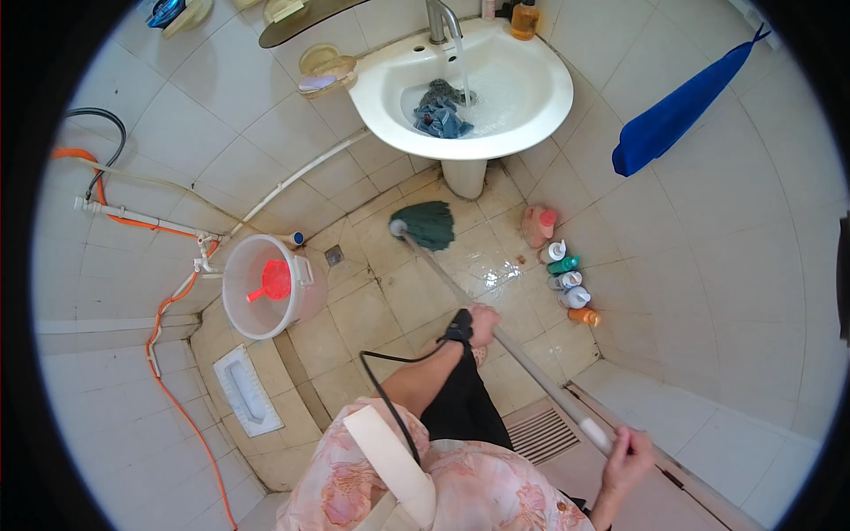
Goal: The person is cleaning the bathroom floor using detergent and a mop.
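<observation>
A long-handled mop slants across the head view, its dark green mop head (428, 226) lying flat on the tiled floor in front of the sink pedestal (465, 178). Around the middle of the pale mop handle (531, 365) my left hand (483, 324) is closed, with a black strap and cable at the wrist. My right hand (627, 458) grips the handle's upper end, just past a white sleeve (596, 436). Wet, shining floor tiles (501, 272) lie right of the mop head.
Water runs from the tap (443, 20) onto wet cloths (443, 119) in the white washbasin (531, 129). A clear bucket (232, 292) with a red dipper (275, 280) and a squat toilet (248, 391) stand left. Several bottles (564, 279) line the right wall; a blue towel (684, 109) hangs above.
</observation>
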`<state>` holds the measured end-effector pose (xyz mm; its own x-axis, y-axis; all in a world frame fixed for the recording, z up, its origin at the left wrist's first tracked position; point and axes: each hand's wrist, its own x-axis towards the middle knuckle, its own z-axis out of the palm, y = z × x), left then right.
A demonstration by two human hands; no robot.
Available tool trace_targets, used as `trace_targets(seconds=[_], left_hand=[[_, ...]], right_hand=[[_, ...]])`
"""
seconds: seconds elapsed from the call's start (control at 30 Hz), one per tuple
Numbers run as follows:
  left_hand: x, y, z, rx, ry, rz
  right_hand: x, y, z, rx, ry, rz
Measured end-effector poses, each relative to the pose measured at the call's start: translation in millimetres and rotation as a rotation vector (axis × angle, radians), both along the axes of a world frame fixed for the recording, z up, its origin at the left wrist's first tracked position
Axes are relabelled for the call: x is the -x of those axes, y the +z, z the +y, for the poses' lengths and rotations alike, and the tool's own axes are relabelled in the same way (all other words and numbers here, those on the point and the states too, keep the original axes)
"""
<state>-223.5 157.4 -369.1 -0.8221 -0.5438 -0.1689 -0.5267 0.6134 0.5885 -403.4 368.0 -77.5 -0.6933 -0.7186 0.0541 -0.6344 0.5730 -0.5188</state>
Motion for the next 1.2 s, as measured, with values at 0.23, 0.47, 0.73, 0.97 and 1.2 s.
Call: trace_targets(seconds=[0.23, 0.47, 0.73, 0.97, 1.2], left_hand=[[-34, -12, -20, -0.083, 0.238, -0.322], [43, 56, -8, -0.132, -0.321, 0.024], [87, 124, -32, -0.073, -0.231, 0.099], [64, 36, -113, -0.120, 0.173, -0.072], [36, 34, -95, -0.114, 0.539, 0.029]], right_hand=[[-2, -46, -22, -0.085, 0.139, -0.119], [71, -22, 96, 0.060, -0.504, -0.381], [63, 76, 67, -0.027, -0.587, -0.196], [40, 42, -118, -0.150, 0.350, 0.227], [113, 13, -161, -0.153, 0.501, -0.026]])
